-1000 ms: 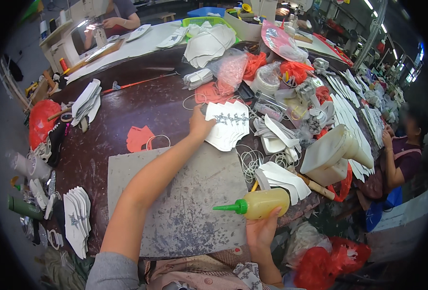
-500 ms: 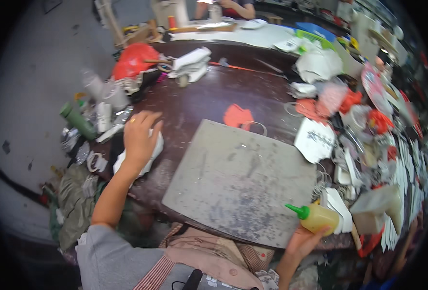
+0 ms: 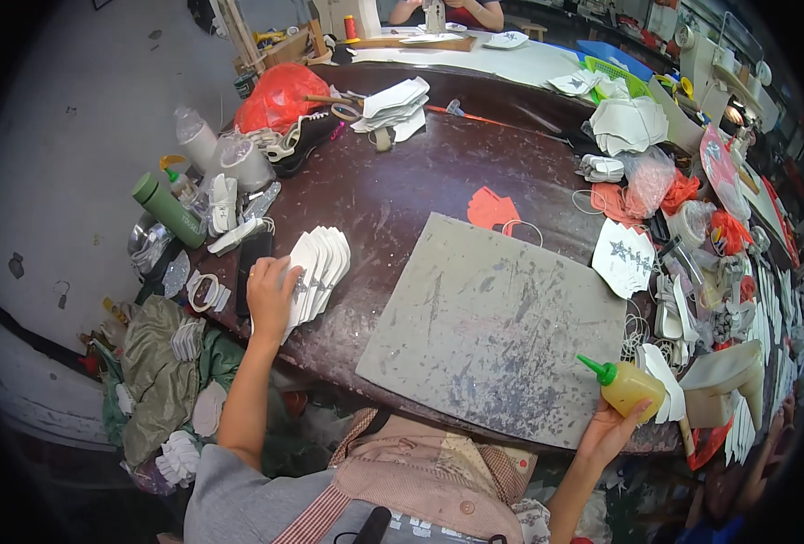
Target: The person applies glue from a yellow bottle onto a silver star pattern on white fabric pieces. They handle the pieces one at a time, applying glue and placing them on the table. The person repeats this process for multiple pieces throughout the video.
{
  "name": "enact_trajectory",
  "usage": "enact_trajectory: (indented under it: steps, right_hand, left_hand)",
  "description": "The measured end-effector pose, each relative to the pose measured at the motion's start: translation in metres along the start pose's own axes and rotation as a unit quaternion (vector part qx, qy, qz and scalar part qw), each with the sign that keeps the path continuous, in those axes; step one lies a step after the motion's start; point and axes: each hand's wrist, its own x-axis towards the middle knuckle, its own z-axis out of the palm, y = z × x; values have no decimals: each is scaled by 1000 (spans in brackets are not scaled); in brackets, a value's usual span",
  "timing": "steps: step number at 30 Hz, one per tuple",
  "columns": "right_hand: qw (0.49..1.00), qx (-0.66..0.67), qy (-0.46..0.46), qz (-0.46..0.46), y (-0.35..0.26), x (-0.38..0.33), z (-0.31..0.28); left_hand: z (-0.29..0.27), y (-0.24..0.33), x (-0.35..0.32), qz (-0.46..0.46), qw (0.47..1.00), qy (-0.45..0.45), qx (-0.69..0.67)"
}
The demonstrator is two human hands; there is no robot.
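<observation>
Near the table's left edge my left hand (image 3: 270, 295) rests at the side of a fanned stack of white cut pieces (image 3: 318, 267), several of them marked with grey decoration. Its fingers are slightly bent and apart, touching the pieces without visibly gripping any. My right hand (image 3: 609, 433) is wrapped round a squeeze bottle (image 3: 636, 392) of yellowish liquid, its green nozzle tilted up and to the left. Between my hands lies a worn grey board (image 3: 474, 335). A single white piece with star decoration (image 3: 624, 258) overlaps the board's right edge.
Beyond the board is a red piece with a white cord loop (image 3: 494, 208). At left stand a green flask (image 3: 168, 210) and a black shoe (image 3: 306, 140). Clutter, white pieces (image 3: 630, 124) and a pale block (image 3: 719, 385) line the right. Another person (image 3: 456, 11) sits across.
The view has shifted, so the scene sits differently. My left hand has drawn back from over the white stack to its left side, showing the fanned pieces. The bottle stays in my right hand.
</observation>
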Motion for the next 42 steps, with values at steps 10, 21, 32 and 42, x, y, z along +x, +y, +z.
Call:
enact_trajectory:
  steps: [10, 21, 32, 42]
  right_hand:
    - [999, 22, -7, 22, -3, 0, -6]
    - [982, -152, -101, 42, 5, -11, 45]
    - [957, -250, -115, 95, 34, 10, 79]
    - [915, -381, -128, 40, 22, -7, 67]
  left_hand:
    - [-24, 12, 22, -61, 972, -32, -224]
    - [39, 190, -31, 324, 765, -418, -369]
    - [43, 188, -37, 337, 767, -396, -376]
    - [42, 188, -36, 333, 771, -400, -368]
